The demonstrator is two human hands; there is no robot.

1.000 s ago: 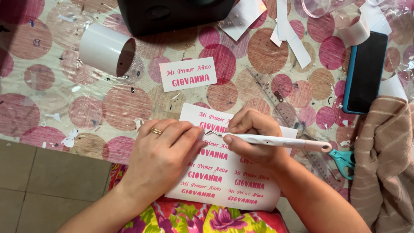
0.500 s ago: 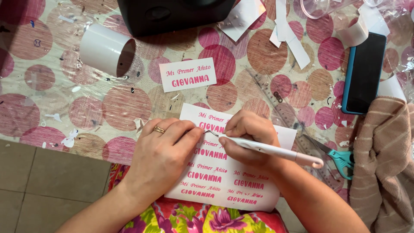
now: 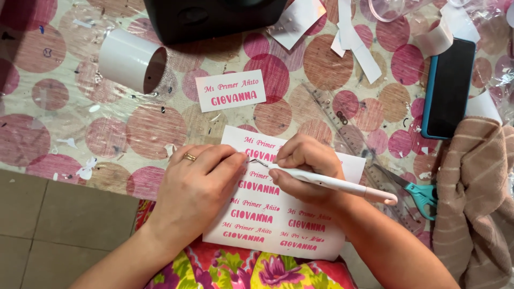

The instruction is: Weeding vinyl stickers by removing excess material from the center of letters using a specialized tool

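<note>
The right hand (image 3: 305,166) is closed around a white weeding tool (image 3: 332,183), pen-fashion, its hooked metal tip resting on the sticker sheet (image 3: 278,214) — a white sheet printed with rows of pink lettering that lies at the table's near edge, partly over the person's flowered lap. The left hand (image 3: 195,187), a ring on one finger, lies flat with fingers together just left of the hook, pinning the sheet and gripping nothing.

To pick the waste film cleanly, I judge the hook should stay shallow, nearly flat to the sheet, catching only a corner of the film and lifting it away from the letters. The left fingertips belong close beside the hook so the backing cannot lift or buckle. Small, slow pulls suit lettering this fine.

Above the sheet lies one cut-out label (image 3: 231,90) with the same pink print; up and left of the sheet a white paper roll (image 3: 128,60) lies on its side. To the sheet's right are a clear ruler (image 3: 348,128), teal-handled scissors (image 3: 417,191) and, farther right, a dark phone (image 3: 448,88) in a blue case beside a striped beige cloth (image 3: 474,198).

Against the frame a second ago, the tool's handle has dipped lower and swung toward the person — the hook has stayed at the same spot. The left hand has hardly moved.
</note>
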